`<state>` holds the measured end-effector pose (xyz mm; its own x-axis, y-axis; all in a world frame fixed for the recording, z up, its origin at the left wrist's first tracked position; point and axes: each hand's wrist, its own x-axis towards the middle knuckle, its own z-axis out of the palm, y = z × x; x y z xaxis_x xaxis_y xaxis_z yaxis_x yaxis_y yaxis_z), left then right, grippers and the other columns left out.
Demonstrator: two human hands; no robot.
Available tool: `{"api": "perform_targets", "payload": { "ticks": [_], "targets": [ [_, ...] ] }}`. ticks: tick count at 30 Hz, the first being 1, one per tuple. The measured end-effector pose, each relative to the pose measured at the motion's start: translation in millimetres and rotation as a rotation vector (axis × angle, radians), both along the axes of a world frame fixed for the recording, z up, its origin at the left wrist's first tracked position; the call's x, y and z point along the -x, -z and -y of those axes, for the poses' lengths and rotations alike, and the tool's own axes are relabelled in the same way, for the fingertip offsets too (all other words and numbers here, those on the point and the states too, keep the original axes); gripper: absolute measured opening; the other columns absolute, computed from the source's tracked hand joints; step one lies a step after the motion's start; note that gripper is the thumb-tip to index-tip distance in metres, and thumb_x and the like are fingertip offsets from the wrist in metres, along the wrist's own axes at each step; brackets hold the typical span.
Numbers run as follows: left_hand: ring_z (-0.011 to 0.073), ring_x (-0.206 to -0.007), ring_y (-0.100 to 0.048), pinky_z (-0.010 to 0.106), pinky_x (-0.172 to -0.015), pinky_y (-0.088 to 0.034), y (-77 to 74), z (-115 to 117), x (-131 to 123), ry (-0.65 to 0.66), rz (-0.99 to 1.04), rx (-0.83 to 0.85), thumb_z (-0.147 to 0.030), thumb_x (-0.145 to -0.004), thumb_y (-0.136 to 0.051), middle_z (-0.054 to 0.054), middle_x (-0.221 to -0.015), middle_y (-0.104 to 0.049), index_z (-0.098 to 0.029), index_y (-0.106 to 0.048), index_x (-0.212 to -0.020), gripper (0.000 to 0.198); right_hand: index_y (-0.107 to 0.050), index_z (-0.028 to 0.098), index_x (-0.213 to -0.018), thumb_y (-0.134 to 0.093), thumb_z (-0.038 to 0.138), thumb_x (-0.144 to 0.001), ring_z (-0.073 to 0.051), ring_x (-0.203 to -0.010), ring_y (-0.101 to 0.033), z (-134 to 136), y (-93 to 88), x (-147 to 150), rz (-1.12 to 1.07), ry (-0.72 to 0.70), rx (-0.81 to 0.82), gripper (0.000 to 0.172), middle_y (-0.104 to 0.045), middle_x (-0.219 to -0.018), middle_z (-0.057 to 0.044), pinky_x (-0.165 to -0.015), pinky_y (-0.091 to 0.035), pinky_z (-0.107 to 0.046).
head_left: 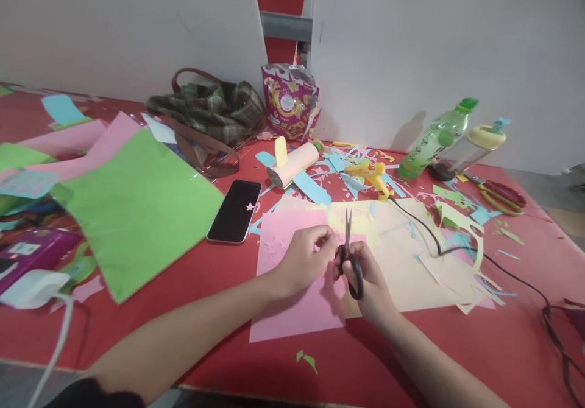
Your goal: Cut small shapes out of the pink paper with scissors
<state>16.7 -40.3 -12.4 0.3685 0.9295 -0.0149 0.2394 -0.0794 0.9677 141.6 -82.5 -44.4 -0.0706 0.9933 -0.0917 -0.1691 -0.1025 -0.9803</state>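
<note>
My right hand (371,280) grips a small pair of scissors (348,231) by its black handles, blades pointing away from me. Beside it, my left hand (306,259) is closed in a pinch close to the scissors; whatever sits between its fingertips is too small to make out. Both hands are over a pink paper sheet (283,310), which has tiny pink cut-outs scattered on its upper left part. A cream paper sheet (411,286) lies to the right, bearing several paper offcuts.
A phone (234,210) with a pink star on it lies left of the pink sheet, near green paper (141,213). Behind are a paper-tube model (295,164), a yellow glue gun (372,176) with a black cord, a snack bag (290,106), bottle (439,137) and larger scissors (498,195).
</note>
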Motion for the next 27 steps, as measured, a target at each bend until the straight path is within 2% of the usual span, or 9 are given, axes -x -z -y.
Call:
{"api": "perform_targets", "payload": {
  "ticks": [5, 10, 18, 27],
  "targets": [
    [0.0075, -0.052, -0.039, 0.019, -0.05, -0.032, 5.1, -0.1, -0.9, 0.072, -0.039, 0.009, -0.023, -0.076, -0.036, -0.004, -0.055, -0.041, -0.015, -0.041, -0.057, 0.021, -0.039, 0.022, -0.07, -0.06, 0.024, -0.067, -0.011, -0.061, -0.048, -4.6, 1.4, -3.2, -0.044, 0.174, -0.004, 0.021, -0.047, -0.068, 0.004, -0.055, -0.039, -0.023],
    [0.0075, -0.052, -0.038, 0.019, -0.049, -0.031, 9.9, 0.8, -3.3, 0.13, -0.095, -0.02, -0.024, -0.076, -0.036, -0.003, -0.055, -0.042, -0.015, -0.042, -0.057, 0.022, -0.04, 0.022, -0.07, -0.062, 0.015, -0.062, -0.01, -0.063, -0.049, -12.2, 0.2, -9.1, -0.061, 0.294, -0.004, 0.025, -0.05, -0.073, 0.003, -0.056, -0.039, -0.023],
    [0.0099, -0.057, -0.047, 0.021, -0.053, -0.036, 18.2, -2.0, -2.6, 0.152, -0.151, -0.06, -0.028, -0.079, -0.035, 0.001, -0.065, -0.053, -0.015, -0.051, -0.067, 0.024, -0.04, 0.022, -0.069, -0.062, 0.013, -0.062, -0.009, -0.062, -0.049, -13.6, 2.1, -11.6, -0.05, 0.247, -0.006, 0.025, -0.051, -0.075, 0.004, -0.053, -0.039, -0.021],
    [0.0104, -0.06, -0.049, 0.021, -0.056, -0.039, 20.9, 6.0, 6.1, 0.138, -0.114, 0.007, -0.028, -0.078, -0.037, 0.001, -0.065, -0.055, -0.015, -0.051, -0.067, 0.022, -0.037, 0.023, -0.07, -0.062, 0.013, -0.062, -0.007, -0.053, -0.047, -9.6, 1.4, -5.5, 0.024, 0.177, -0.012, 0.028, -0.05, -0.071, 0.005, -0.044, -0.036, -0.019]
  ]
}}
